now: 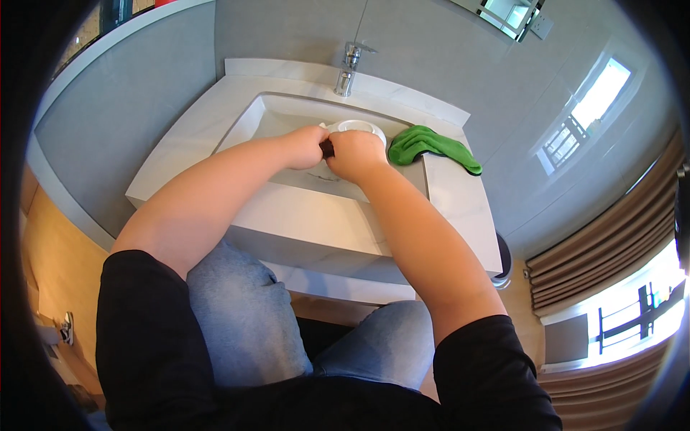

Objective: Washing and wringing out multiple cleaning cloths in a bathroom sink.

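Observation:
Over the washbasin [253, 121], my left hand [304, 146] and my right hand [354, 153] meet knuckle to knuckle. Between them shows a small dark brown item [326, 148], and the fingers of both curl around it. Just beyond my right hand is a round white vessel [380, 132] with a raised ring on top. My hands cover much of it, so I cannot tell whether the brown item is joined to it. A green cloth [431, 144] with dark edging drapes over the basin's right rim onto the counter [458, 199].
A chrome faucet [345, 75] rises behind the basin. Grey walls [291, 32] border the counter at the back and left. A bin [504, 264] stands below its right end. Brown curtains [598, 231] hang by a window [641, 307] at right.

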Available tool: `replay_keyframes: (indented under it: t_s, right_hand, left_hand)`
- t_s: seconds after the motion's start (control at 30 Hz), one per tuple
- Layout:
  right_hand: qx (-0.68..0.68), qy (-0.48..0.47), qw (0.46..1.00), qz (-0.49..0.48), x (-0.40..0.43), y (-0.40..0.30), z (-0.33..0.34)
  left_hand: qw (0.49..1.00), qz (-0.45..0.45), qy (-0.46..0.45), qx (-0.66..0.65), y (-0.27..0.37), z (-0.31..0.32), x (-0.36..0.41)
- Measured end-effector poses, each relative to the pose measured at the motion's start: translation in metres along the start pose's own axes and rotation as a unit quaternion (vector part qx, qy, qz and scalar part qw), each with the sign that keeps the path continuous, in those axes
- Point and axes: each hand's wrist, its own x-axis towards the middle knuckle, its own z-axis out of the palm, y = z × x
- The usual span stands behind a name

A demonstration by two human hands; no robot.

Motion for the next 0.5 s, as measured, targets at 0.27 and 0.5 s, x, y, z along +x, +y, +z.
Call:
replay_keyframes:
  t_s: [0.27, 0.5]
  right_hand:
    - [0.059, 0.038, 0.997, -0.037, -0.006, -0.004, -0.008]
    - [0.419, 0.1, 0.9, 0.068, 0.008, 0.031, 0.011]
  left_hand:
    - [0.976, -0.165, -0.024, -0.137, 0.024, -0.014, -0.018]
    - [0.962, -0.083, 0.146, -0.217, 0.042, -0.022, -0.016]
